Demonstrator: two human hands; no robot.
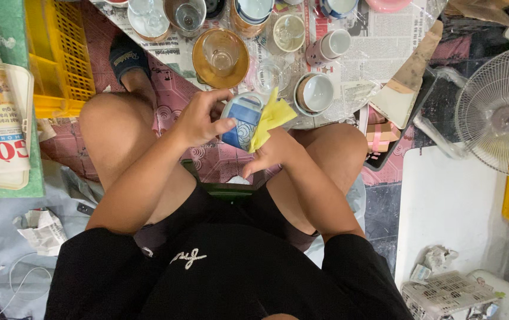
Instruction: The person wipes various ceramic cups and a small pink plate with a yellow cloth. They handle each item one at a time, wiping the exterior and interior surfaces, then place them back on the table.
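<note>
From my feed the light is bright, even and diffuse, seemingly from overhead, with only soft shadows under the knees. Mild glare sits on the glass cups (pixel 222 54) and the clear plastic sheet (pixel 349 98) over the newspaper. Focus is sharp mid-frame; the black shirt (pixel 219 278) at the bottom loses detail. Wide-angle bending shows at the edges, near the fan (pixel 500 112).

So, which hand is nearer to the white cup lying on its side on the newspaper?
The right hand. It holds the yellow cloth just below the white cup. The left hand grips the blue cup, farther to the left.
</note>
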